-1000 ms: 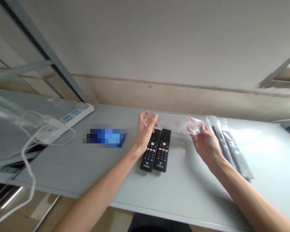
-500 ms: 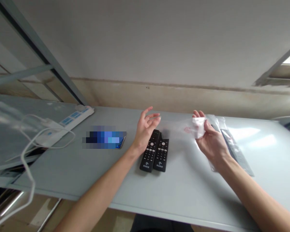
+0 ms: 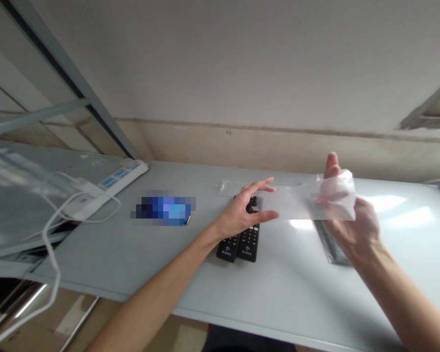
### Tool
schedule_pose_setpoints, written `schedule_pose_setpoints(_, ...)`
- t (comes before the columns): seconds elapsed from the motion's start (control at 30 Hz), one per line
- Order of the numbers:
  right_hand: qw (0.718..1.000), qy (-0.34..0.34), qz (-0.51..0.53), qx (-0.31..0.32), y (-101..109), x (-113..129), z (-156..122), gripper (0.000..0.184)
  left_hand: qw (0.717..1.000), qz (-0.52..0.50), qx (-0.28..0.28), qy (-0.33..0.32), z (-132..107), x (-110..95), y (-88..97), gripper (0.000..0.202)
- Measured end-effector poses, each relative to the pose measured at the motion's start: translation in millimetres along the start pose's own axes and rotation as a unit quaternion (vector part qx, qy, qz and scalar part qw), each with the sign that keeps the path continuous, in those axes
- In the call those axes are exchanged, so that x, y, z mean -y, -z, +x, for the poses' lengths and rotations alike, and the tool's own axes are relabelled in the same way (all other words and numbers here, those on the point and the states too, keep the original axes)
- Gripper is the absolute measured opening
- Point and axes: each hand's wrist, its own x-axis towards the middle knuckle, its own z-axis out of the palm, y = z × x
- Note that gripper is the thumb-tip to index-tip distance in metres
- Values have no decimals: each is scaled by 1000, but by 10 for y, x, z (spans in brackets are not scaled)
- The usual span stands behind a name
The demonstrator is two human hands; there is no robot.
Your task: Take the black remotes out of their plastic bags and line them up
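Observation:
My right hand (image 3: 352, 220) is raised above the table and grips one end of a clear plastic bag (image 3: 308, 200), which stretches out to the left. My left hand (image 3: 247, 212) hovers over two black remote controls (image 3: 243, 239) that lie side by side on the table, its fingers spread and reaching toward the bag's free end. Whether the fingertips touch the bag I cannot tell. Under my right hand lie bagged remotes (image 3: 332, 244), partly hidden.
The grey table (image 3: 278, 288) runs to a wall at the back. A white power strip (image 3: 113, 181) with white cables (image 3: 58, 210) lies at the left, beside a blurred blue object (image 3: 164, 210). Another clear bag (image 3: 234, 187) lies flat behind the remotes. A metal frame stands at the far left.
My right hand has lifted the bag higher and to the right, pulling it out lengthwise. My left hand has swung rightward and lower over the remotes, toward the bag's free end.

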Motion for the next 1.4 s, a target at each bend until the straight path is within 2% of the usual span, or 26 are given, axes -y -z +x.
schedule_pose_setpoints(0.07, 999, 18, -42, 29, 6, 44, 8, 40, 1000, 18, 15, 6, -6, -3, -19, 70)
schedule_pose_setpoints(0.17, 992, 35, -101, 60, 68, 41, 86, 30, 999, 16, 24, -14, -10, -65, -50, 27)
schedule_pose_setpoints(0.2, 992, 40, -109, 55, 98, 20, 125, 26, 1000, -8, 19, -20, -9, -91, -54, 20)
schedule_pose_setpoints(0.27, 992, 61, -112, 24, 158, -46, 205, 21, 997, -69, -11, -19, -1, -123, -40, 23)
schedule_pose_setpoints(0.33, 988, 85, -131, -5, 200, -126, 265, 20, 991, -108, -73, -16, 17, -107, 2, 25)
schedule_pose_setpoints(0.4, 979, 98, -177, -17, 219, -199, 288, 23, 982, -118, -149, -17, 44, -40, 62, 23)
schedule_pose_setpoints(0.47, 966, 108, -233, -19, 225, -256, 277, 29, 974, -122, -193, -12, 70, 48, 120, 21)
schedule_pose_setpoints(0.6, 947, 137, -291, -22, 253, -340, 249, 37, 968, -147, -202, 0, 90, 135, 178, 24)
schedule_pose_setpoints(0.8, 956, 115, -267, -27, 279, -415, 254, 42, 957, -164, -235, 55, 86, 67, 159, 43)
schedule_pose_setpoints(0.93, 962, 78, -261, -17, 217, -428, 198, 43, 945, -152, -280, 66, 102, 104, 163, 42)
schedule_pose_setpoints(1.13, 970, -12, -240, -46, 244, -461, 201, 27, 935, -150, -314, 69, 112, 179, 194, 40)
schedule_pose_setpoints(1.23, 970, -20, -237, -50, 270, -460, 233, 24, 933, -112, -334, 71, 110, 204, 224, 37)
schedule_pose_setpoints(1.4, 967, -11, -255, 3, 250, -407, 248, 29, 933, 10, -358, 41, 108, 234, 311, 40)
